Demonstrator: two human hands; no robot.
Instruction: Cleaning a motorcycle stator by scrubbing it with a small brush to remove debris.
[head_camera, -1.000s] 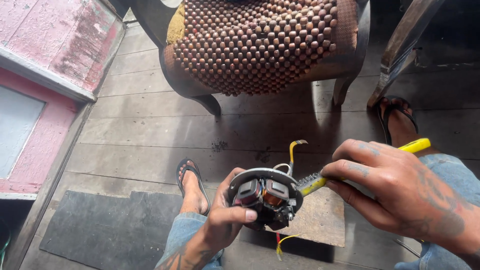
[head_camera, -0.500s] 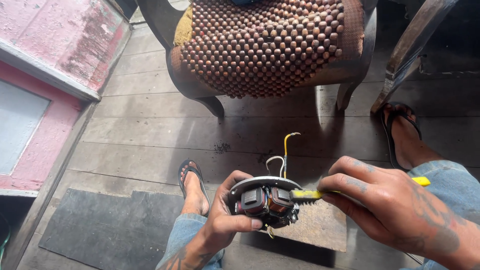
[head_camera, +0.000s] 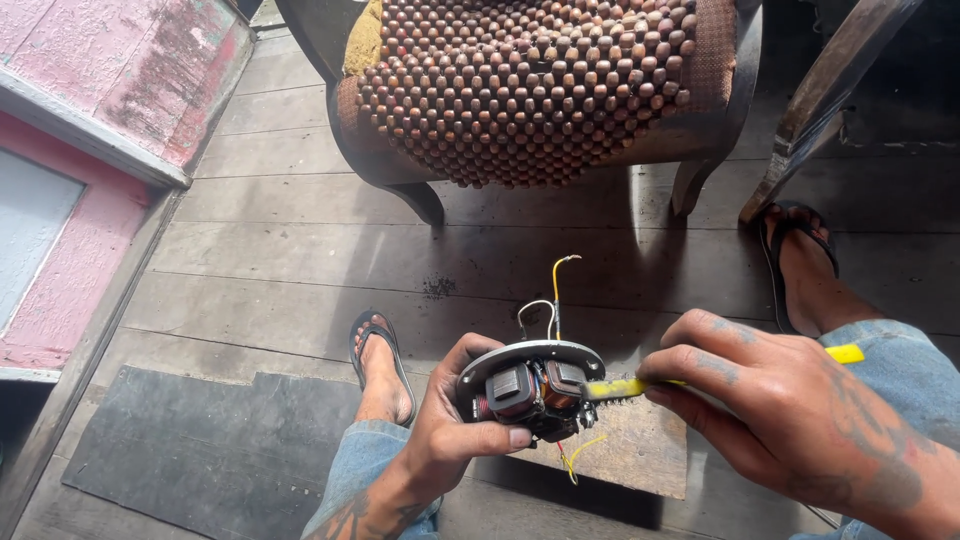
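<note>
My left hand (head_camera: 452, 425) grips a round metal plate (head_camera: 530, 385) carrying dark wound coils, held on edge over my lap. Thin yellow and white wires (head_camera: 553, 290) stick up from it and another yellow wire hangs below. My right hand (head_camera: 775, 400) holds a yellow-handled tool (head_camera: 640, 384) whose toothed tip touches the coils on the plate's right side. The tool's yellow end (head_camera: 845, 353) shows past my right wrist.
A chair with a wooden-bead seat cover (head_camera: 530, 85) stands ahead on the grey plank floor (head_camera: 280, 260). My feet in flip-flops (head_camera: 378, 360) (head_camera: 800, 260) rest on it. A dark mat (head_camera: 200, 450) lies at lower left, a pink wall (head_camera: 90, 110) at left.
My left hand has turned the coil plate so the wires now point upward, and my right hand has brought the tool's tip in against the coils.
</note>
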